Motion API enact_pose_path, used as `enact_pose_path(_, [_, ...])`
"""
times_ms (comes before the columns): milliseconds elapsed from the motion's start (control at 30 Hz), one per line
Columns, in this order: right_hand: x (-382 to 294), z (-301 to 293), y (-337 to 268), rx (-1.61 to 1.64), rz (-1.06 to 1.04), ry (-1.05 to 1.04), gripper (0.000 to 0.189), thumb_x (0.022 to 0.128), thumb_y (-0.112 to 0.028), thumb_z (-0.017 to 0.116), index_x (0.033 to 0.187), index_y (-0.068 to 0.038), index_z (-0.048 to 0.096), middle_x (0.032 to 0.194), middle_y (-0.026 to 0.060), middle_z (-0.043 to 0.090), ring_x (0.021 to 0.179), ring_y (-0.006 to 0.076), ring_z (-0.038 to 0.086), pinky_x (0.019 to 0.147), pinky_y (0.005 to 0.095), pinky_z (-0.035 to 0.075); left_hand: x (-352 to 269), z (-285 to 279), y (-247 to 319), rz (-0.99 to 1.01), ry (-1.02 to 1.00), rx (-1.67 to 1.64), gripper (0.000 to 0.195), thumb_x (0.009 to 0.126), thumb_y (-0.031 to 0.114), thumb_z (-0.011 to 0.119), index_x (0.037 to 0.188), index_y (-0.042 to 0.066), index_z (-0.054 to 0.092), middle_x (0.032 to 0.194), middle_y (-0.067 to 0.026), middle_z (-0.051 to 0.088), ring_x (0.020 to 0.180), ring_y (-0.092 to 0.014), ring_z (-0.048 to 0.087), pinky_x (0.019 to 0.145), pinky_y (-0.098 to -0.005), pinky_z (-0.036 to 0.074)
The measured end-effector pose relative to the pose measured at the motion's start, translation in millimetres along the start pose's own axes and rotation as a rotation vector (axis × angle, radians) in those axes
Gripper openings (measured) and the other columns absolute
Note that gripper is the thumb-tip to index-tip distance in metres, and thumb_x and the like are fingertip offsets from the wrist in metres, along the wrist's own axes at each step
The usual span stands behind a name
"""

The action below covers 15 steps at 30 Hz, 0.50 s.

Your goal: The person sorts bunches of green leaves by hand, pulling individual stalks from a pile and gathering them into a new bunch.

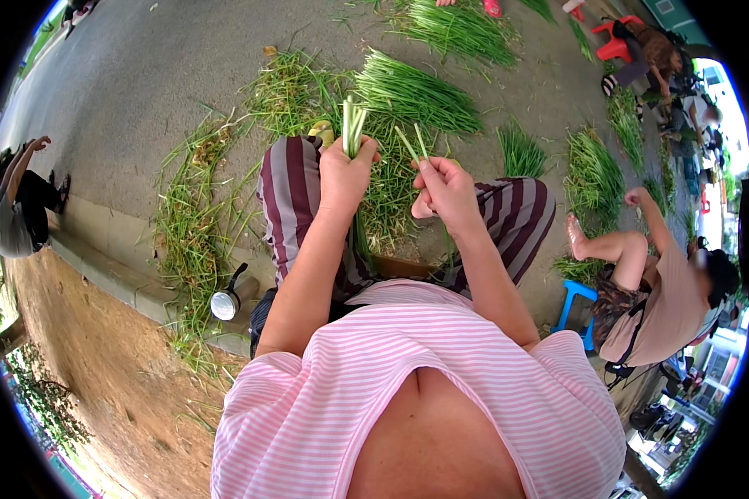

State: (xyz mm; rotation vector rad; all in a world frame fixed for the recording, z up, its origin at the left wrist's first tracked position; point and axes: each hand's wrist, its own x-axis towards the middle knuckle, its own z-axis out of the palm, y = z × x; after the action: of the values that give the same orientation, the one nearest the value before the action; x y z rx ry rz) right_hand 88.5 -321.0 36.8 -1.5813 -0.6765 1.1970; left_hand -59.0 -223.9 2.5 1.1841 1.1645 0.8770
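Observation:
My left hand [347, 171] is closed around a small bunch of green stalks [352, 125], whose pale cut-looking ends point up and away from me. The green leaves of that bunch hang below the fist between my knees. To its right, my right hand [444, 187] pinches a couple of thin pale stalks [410, 145] between thumb and fingers. A heap of loose green leaves and trimmings [393, 193] lies on the ground under both hands. Just beyond it rests a large neat pile of green stalks [415, 93], pale ends to the left.
More stalk piles lie farther off [462, 31] and at right [593, 171]. Loose trimmings [193, 212] spread at left beside a metal-lidded flask [226, 304] near the kerb [112, 277]. A person [655, 299] sits at right by a blue stool [574, 309]; another person [22, 199] is at left.

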Motion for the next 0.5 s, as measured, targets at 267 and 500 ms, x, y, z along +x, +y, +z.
enact_pose_path(267, [-6.6, 1.8, 6.6, 0.391, 0.219, -0.215, 0.023, 0.098, -0.024, 0.056, 0.106, -0.003, 0.064, 0.076, -0.0027, 0.057, 0.056, 0.0008, 0.045, 0.044, 0.0154, 0.035, -17.8, 2.6, 15.5, -0.154, -0.148, -0.3, 0.019, 0.088, 0.017, 0.068, 0.1, 0.003, 0.068, 0.073, -0.0012, 0.063, 0.052, -0.004, 0.048, 0.044, -0.0205, 0.038])
enact_pose_path(500, [-10.9, 10.1, 1.4, 0.144, 0.181, -0.26, 0.029, 0.1, -0.028, 0.052, 0.11, -0.003, 0.063, 0.077, -0.0011, 0.058, 0.057, 0.0025, 0.047, 0.047, 0.0165, 0.038, -19.9, -5.1, 23.7, -0.216, -0.33, -0.265, 0.021, 0.086, 0.021, 0.072, 0.095, 0.002, 0.069, 0.068, -0.0017, 0.061, 0.048, -0.006, 0.047, 0.043, -0.0221, 0.036])
